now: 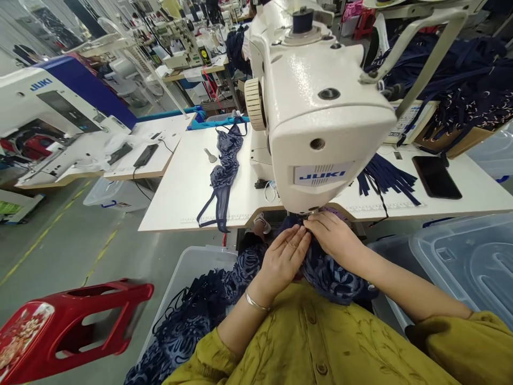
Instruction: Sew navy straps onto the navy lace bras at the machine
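Note:
A navy lace bra (334,275) lies bunched at the machine's edge and hangs down over my lap. My left hand (284,258) presses it with fingers together, close under the head of a white sewing machine (316,128). From the other side my right hand (334,238) grips the same piece, its fingertips almost meeting the left ones. The needle and the fabric edge between my fingertips are mostly hidden. Another navy bra (226,160) is spread on the white tabletop (176,187), left of the machine.
Navy garments (192,315) fill a clear bin at my left. Cut navy straps (388,179) and a black phone (436,177) rest right of the machine. A lidded plastic box (468,262) stands at my right. A red stool (80,321) is on the floor to the left.

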